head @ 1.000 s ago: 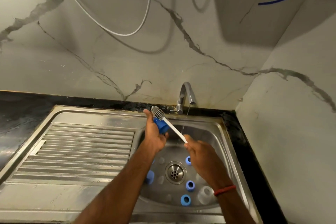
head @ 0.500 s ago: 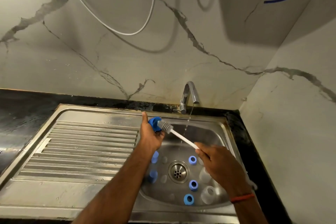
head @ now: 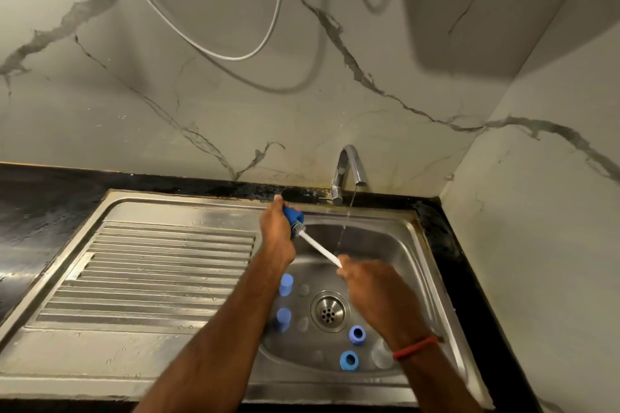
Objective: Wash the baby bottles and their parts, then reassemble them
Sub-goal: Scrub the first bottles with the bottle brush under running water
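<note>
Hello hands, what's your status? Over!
Left hand grips blue part. Right hand holds brush against it. Tap running; other parts lie in sink.

A thin stream of water [head: 345, 228] falls from the curved metal tap [head: 339, 174] into the steel sink [head: 389, 243], beside its ribbed drainboard [head: 161, 271], below a marble wall [head: 201, 117] where a white hose [head: 235, 59] hangs.

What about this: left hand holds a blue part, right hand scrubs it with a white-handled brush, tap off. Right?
No: the tap is on. The head view shows a thin stream falling from it into the sink. The rest holds: the left hand holds the blue part, the right hand scrubs it with the brush.
</note>
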Demonstrator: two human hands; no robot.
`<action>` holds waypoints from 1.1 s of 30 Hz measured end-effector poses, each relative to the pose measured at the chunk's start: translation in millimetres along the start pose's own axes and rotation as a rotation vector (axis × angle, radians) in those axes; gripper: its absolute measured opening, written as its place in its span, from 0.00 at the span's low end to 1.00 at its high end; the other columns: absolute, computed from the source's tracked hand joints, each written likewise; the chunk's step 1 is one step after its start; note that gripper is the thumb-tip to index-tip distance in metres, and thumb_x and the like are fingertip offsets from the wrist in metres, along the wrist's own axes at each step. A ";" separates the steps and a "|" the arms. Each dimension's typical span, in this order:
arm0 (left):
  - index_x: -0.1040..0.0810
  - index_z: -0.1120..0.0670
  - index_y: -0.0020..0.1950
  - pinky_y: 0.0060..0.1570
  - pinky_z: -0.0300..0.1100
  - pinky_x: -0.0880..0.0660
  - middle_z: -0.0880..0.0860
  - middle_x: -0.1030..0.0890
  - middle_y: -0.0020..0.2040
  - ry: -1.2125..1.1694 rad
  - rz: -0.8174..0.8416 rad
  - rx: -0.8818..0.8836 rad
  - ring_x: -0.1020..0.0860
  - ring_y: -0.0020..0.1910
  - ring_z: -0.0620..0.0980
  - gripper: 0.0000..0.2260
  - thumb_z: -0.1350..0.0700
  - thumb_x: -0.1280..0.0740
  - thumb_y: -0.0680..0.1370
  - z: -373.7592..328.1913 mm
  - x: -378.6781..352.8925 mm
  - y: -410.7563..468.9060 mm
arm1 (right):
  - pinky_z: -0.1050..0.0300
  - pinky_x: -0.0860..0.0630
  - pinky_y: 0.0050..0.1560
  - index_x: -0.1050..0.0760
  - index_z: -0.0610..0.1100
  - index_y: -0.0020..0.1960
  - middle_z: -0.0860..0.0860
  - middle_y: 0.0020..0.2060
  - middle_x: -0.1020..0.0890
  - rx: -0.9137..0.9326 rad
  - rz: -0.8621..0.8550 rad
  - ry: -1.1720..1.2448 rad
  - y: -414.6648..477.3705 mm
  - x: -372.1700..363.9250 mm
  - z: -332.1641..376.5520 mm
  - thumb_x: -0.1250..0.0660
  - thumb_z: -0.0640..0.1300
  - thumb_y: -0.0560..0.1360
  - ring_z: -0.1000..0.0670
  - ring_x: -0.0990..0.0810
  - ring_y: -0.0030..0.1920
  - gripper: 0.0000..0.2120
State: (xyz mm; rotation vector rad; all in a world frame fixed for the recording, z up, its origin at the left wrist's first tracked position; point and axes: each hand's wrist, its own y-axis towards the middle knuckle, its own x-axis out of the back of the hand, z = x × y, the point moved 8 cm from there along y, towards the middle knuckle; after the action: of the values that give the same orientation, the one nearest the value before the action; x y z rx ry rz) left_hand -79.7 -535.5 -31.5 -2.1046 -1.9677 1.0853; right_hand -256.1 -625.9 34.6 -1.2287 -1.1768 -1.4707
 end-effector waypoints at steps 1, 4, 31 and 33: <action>0.24 0.54 0.44 0.38 0.43 0.23 0.54 0.21 0.39 0.015 -0.012 0.007 0.22 0.36 0.49 0.12 0.49 0.37 0.84 4.3 5.9 0.7 | 0.61 0.25 0.38 0.28 0.50 0.66 0.50 0.40 0.17 0.047 0.027 0.034 2.1 4.2 -0.9 0.48 0.52 0.84 0.52 0.19 0.39 0.16; 0.24 0.53 0.44 0.44 0.47 0.23 0.55 0.20 0.42 0.043 -0.047 0.016 0.22 0.39 0.50 0.13 0.47 0.38 0.84 7.7 14.7 0.8 | 0.60 0.24 0.35 0.27 0.50 0.68 0.51 0.36 0.19 0.114 -0.035 0.044 12.2 26.8 -12.5 0.50 0.53 0.84 0.55 0.24 0.32 0.20; 0.24 0.58 0.63 0.27 0.39 0.21 0.62 0.20 0.52 -0.200 0.078 0.160 0.18 0.33 0.52 0.38 0.28 0.33 0.70 3.5 10.1 -16.0 | 0.65 0.31 0.31 0.21 0.46 0.59 0.54 0.27 0.27 -0.251 -0.094 0.610 -10.1 22.9 -55.8 0.40 0.49 0.83 0.59 0.27 0.28 0.12; 0.24 0.60 0.64 0.29 0.39 0.20 0.61 0.20 0.50 -0.244 0.109 0.166 0.18 0.32 0.50 0.38 0.29 0.32 0.71 4.5 3.8 -21.8 | 0.63 0.31 0.30 0.22 0.47 0.56 0.54 0.27 0.28 -0.228 -0.029 0.653 -11.6 9.3 -44.4 0.41 0.48 0.83 0.58 0.30 0.27 0.11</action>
State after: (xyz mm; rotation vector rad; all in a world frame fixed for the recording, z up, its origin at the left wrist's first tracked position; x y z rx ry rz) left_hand -100.9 -529.9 -25.8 -2.0993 -1.7965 1.5336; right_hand -276.4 -667.8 39.2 -0.7670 -0.5984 -1.8713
